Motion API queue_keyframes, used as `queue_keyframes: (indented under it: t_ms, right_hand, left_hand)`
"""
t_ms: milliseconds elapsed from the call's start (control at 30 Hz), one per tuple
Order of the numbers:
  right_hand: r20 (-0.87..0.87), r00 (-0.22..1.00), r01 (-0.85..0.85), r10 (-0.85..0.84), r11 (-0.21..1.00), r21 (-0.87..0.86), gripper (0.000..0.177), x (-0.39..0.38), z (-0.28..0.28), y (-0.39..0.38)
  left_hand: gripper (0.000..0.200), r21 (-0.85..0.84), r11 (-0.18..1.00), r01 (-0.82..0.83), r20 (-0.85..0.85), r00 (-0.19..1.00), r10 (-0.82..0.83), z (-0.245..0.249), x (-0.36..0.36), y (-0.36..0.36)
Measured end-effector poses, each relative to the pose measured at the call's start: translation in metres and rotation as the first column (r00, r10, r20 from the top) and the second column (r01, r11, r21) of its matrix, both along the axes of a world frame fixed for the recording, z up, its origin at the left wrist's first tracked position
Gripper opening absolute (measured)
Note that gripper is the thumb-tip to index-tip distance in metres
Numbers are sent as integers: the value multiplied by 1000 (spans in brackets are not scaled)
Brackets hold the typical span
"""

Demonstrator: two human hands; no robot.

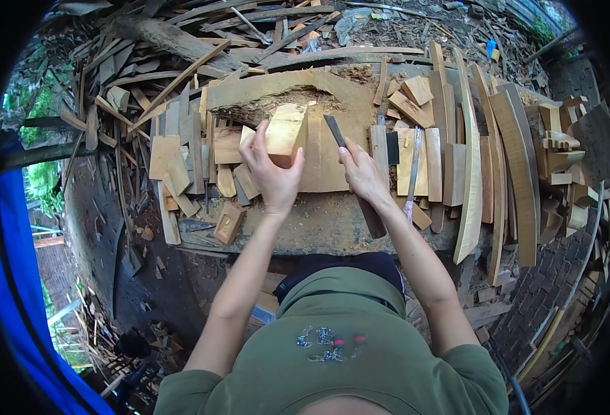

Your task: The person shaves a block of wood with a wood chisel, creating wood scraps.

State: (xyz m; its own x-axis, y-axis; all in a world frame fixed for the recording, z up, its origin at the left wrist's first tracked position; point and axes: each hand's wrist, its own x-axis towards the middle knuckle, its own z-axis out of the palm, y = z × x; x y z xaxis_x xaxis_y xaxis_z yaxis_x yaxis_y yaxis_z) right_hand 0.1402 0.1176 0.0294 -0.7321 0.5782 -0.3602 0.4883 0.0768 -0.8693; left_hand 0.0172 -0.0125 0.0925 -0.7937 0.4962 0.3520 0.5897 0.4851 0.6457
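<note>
My left hand (pixel 274 162) grips a pale, squared wooden block (pixel 287 130), fingers along its left side and thumb at its lower right edge. The block is tilted over the workbench. To its right, my right hand (pixel 364 173) is closed around the middle of a long dark flat-bladed tool (pixel 334 130), whose narrow end points up and left towards the block. Its thicker dark end (pixel 372 220) sticks out below the hand. A gap separates tool and block. Behind them lies a thick slab of wood (pixel 318 176) with a rough, hollowed upper edge.
Cut wood pieces (pixel 173 162) crowd the bench's left side, and a small hollowed block (pixel 229 223) lies near the front edge. Long curved boards (pixel 515 176) and a thin metal blade (pixel 413 166) lie to the right. Scrap wood (pixel 201 45) is heaped beyond.
</note>
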Motion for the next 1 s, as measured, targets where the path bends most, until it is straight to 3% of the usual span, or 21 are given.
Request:
queue_keyframes:
  t_ms: [33, 100, 167, 233, 267, 300, 367, 400, 433, 500, 567, 600, 633, 667, 700, 767, 833, 867, 900, 933, 1000]
  right_hand:
    - [1, 1000, 9, -9, 1000, -3, 53, 0, 10, 0]
    - [24, 998, -57, 63, 980, -190, 53, -2, 41, 0]
    - [-35, 998, -50, 45, 980, -193, 53, 0, 42, -6]
    - [0, 999, -40, 43, 923, -383, 51, -3, 45, -10]
    - [-99, 993, -73, 56, 983, -169, 50, -5, 32, -17]
    - [-104, 993, -72, 54, 982, -176, 50, -3, 19, -21]
    - [-159, 981, -95, 112, 989, 112, 48, 2, 13, -25]
    - [-155, 981, -98, 114, 989, 108, 48, 4, 13, -26]
    - [-129, 984, -124, 123, 992, 2, 49, 3, 17, -25]
    - [-108, 986, -137, 126, 986, -98, 49, -2, 26, -24]
    - [-173, 983, -76, 57, 992, -102, 48, -9, 34, -30]
    - [-396, 913, 35, 97, 949, 312, 47, -19, -7, -36]
    - [-399, 911, 31, 100, 950, 310, 47, -22, -4, -32]
    - [-304, 948, -41, 97, 982, 185, 47, -25, 6, -28]
    - [-208, 972, -96, 105, 994, 53, 46, -29, 15, -25]
    - [-182, 976, -121, 120, 993, 4, 45, -31, 4, -21]
    - [-380, 906, -51, 184, 942, 333, 46, -34, -29, -23]
    - [-375, 910, -51, 179, 944, 325, 46, -30, -12, -20]
    - [-277, 954, -103, 114, 993, 54, 46, -25, 6, -16]
    - [-163, 983, -117, 81, 968, -223, 47, -24, 20, -14]
    - [-163, 980, -141, 118, 980, -139, 47, -21, 6, -13]
  left_hand:
    - [81, -3, 1000, 9, 1, 1000, -9, -8, 8, -1]
    - [70, 60, 998, -38, -34, 999, 40, -16, 25, -2]
    - [63, 90, 996, 1, 2, 1000, -1, -18, 38, -12]
    - [61, -89, 990, 106, 7, 994, -105, -31, 39, -27]
    - [66, -7, 1000, 27, 213, 977, -25, -33, 40, -25]
    - [66, -14, 999, 28, 209, 978, -25, -35, 39, -26]
    - [65, -21, 996, -85, 413, 907, 86, -41, 38, -22]
    - [55, 150, 961, -233, 612, 785, 95, -64, 34, -23]
    - [55, 147, 961, -234, 613, 784, 98, -61, 35, -21]
    - [43, 274, 920, -279, 811, 581, -65, -53, 32, -12]
    - [44, 273, 922, -275, 779, 625, -44, -50, 27, -5]
    - [45, 276, 921, -274, 740, 672, -22, -49, 21, 0]
    - [46, 278, 920, -275, 698, 716, 3, -49, 14, 3]
    - [59, 188, 951, -244, 696, 716, 46, -59, 2, 3]
    - [59, 188, 951, -245, 691, 721, 49, -69, -8, 5]
    - [70, 29, 955, -296, 512, 824, 240, -77, -22, 15]
    - [66, 130, 949, -288, 418, 884, 211, -74, -35, 19]
    - [62, 58, 987, -149, 384, 916, 116, -72, -43, 14]
    - [59, -20, 1000, -11, 358, 933, 17, -71, -48, 10]
    - [49, -14, 999, -49, 365, 929, 50, -69, -44, 15]
    - [45, 3, 996, -89, 342, 936, 83, -71, -44, 23]
